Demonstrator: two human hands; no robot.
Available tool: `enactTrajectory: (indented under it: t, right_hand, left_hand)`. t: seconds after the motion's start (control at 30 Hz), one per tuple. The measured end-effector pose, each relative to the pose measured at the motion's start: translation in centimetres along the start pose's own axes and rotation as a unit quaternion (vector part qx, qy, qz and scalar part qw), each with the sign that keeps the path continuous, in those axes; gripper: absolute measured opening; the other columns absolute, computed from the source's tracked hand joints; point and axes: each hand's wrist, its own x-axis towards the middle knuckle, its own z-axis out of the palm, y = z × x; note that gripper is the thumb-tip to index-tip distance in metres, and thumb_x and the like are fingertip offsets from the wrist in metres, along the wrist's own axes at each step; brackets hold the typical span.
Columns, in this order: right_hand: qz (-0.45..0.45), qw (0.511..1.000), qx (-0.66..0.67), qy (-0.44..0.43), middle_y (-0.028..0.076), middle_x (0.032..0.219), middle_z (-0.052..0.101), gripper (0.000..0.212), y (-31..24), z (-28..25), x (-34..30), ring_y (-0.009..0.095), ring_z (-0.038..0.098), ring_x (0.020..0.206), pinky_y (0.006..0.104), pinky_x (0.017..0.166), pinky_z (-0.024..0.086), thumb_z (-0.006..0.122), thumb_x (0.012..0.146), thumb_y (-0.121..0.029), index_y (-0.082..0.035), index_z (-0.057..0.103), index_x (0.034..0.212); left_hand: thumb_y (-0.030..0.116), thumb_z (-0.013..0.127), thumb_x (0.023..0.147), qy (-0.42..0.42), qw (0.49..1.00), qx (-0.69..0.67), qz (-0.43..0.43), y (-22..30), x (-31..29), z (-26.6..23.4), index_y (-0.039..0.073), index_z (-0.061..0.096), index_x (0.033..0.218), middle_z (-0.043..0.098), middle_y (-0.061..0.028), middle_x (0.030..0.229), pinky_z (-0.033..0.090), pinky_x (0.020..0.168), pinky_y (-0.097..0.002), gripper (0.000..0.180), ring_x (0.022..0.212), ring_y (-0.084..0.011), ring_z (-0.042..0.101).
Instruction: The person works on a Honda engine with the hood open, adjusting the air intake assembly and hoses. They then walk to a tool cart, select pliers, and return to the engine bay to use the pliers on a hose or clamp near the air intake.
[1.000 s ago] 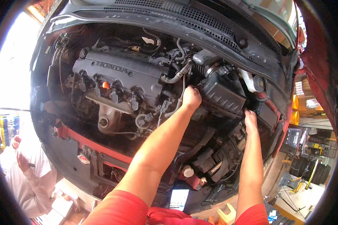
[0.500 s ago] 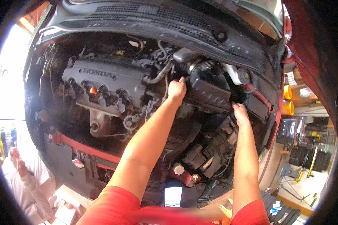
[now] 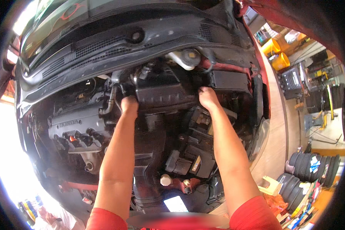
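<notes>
A black plastic air filter box (image 3: 159,91) sits in the car's engine bay, between my two hands. My left hand (image 3: 129,105) is closed at the box's left side, near the intake hose; its fingertips are hidden in the dark gap. At the box's right end my right hand (image 3: 209,99) has its fingers curled in against the edge, partly out of sight. To the left of my left arm lies the grey engine cover (image 3: 78,120). Below my right hand is the black-cased battery (image 3: 193,159).
A black fuse box (image 3: 230,80) and a white reservoir with a dark cap (image 3: 189,58) lie beyond my right hand. A lit phone (image 3: 175,204) rests at the front edge. Tyres (image 3: 312,165) stand on the right. Another person in white (image 3: 51,218) is at lower left.
My view has swung to the right and turned, so the engine bay sits further left in the picture. Both hands remain at the two sides of the air filter box.
</notes>
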Motion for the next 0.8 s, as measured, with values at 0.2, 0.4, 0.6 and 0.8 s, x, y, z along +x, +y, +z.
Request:
enactTrajectory:
  t: [0.2, 0.4, 0.6, 0.8]
  right_hand:
    - [0.049, 0.997, -0.049, -0.040, 0.023, 0.115, 0.064, 0.033, -1.2, -0.1, -0.1, 0.039, 0.061, 0.109, 0.0447, 0.094, 0.049, 0.049, 0.090, -0.023, -0.001, 0.066, 0.108]
    - [0.049, 0.998, -0.018, -0.019, 0.021, 0.114, 0.065, 0.037, -2.5, -0.9, -1.2, 0.039, 0.061, 0.108, 0.0453, 0.093, 0.050, 0.048, 0.093, -0.031, -0.003, 0.066, 0.111]
    - [0.018, 0.999, 0.041, -0.002, 0.030, 0.108, 0.064, 0.066, -3.6, -1.7, -2.8, 0.040, 0.063, 0.102, 0.0479, 0.089, 0.051, 0.049, 0.093, -0.058, 0.004, 0.065, 0.110]
    - [-0.262, 0.949, -0.137, 0.109, 0.020, 0.126, 0.058, 0.073, -5.2, -0.9, -4.8, 0.035, 0.052, 0.116, 0.0504, 0.094, 0.041, 0.065, 0.081, -0.058, -0.005, 0.055, 0.129]
  left_hand:
    - [0.048, 0.072, 0.077, -0.003, 0.999, -0.017, -0.027, -0.8, 0.6, 2.0, 0.015, 0.062, 0.124, 0.061, -0.0050, 0.127, 0.047, 0.095, -0.0322, 0.058, 0.118, -0.0220, 0.056]
    - [0.045, 0.068, 0.083, 0.058, 0.950, -0.298, -0.077, -1.1, 1.1, 3.2, 0.010, 0.060, 0.125, 0.062, -0.0117, 0.124, 0.048, 0.092, -0.0341, 0.056, 0.112, -0.0263, 0.060]
    - [0.041, 0.047, 0.101, 0.209, 0.583, -0.738, -0.268, 1.6, -3.9, -0.3, -0.002, 0.064, 0.110, 0.068, -0.0211, 0.093, 0.049, 0.077, -0.0421, 0.047, 0.085, -0.0303, 0.065]
    - [0.045, 0.055, 0.097, 0.263, 0.550, -0.782, -0.127, 3.3, -7.9, -1.3, -0.002, 0.055, 0.130, 0.063, -0.0215, 0.123, 0.042, 0.101, -0.0367, 0.057, 0.121, -0.0300, 0.057]
